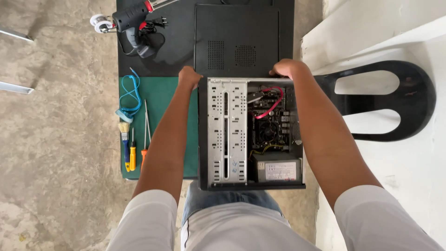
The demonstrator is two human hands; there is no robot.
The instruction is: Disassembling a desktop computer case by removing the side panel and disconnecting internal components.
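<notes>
Both hands grip the far corners of an open computer case (251, 135) that lies on its side on the tabletop (162, 97). The left hand (189, 76) curls its fingers over the case's far left corner; the right hand (288, 69) wraps its fingers over the far right corner. Just beyond the fingers of both hands lies the black side panel (237, 39), flat and touching the case's far edge. Below the fingers, inside the case, sit a perforated metal drive cage (226, 132), a motherboard (272, 125) with a red cable (274, 104), and a power supply (278, 169). Well left of the left hand's fingers lie a blue coiled wrist strap (130, 95), a brush (124, 139) and screwdrivers (133, 155). Far beyond them rests a hot glue gun (132, 23). A black chair (385, 100) stands right of the right hand.
</notes>
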